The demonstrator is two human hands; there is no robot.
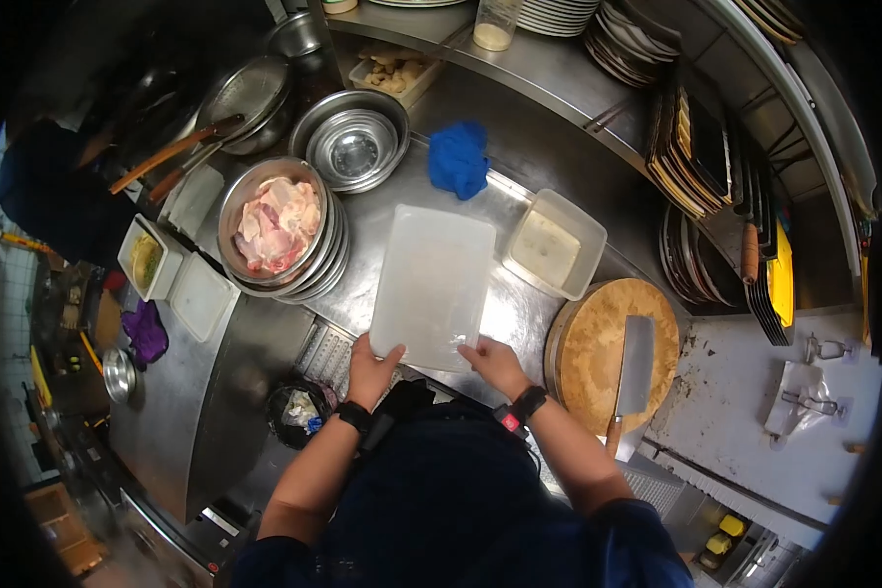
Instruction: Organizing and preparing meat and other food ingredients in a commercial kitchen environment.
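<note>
Both my hands grip the near end of a translucent white plastic container, either lidded or turned bottom up; I cannot tell which. My left hand holds its near left corner, thumb on top. At the near right corner, my right hand pinches the rim. Just right of it sits an open plastic tub with a little pale residue inside. Further right, a cleaver with a wooden handle lies on a round wooden chopping block. On the left, raw chicken pieces fill the top steel bowl of a stack.
A blue cloth lies behind the container on the steel counter. Nested steel bowls stand at the back left. Trays and plates crowd the right rack. A bin is below my left hand. Another person stands far left.
</note>
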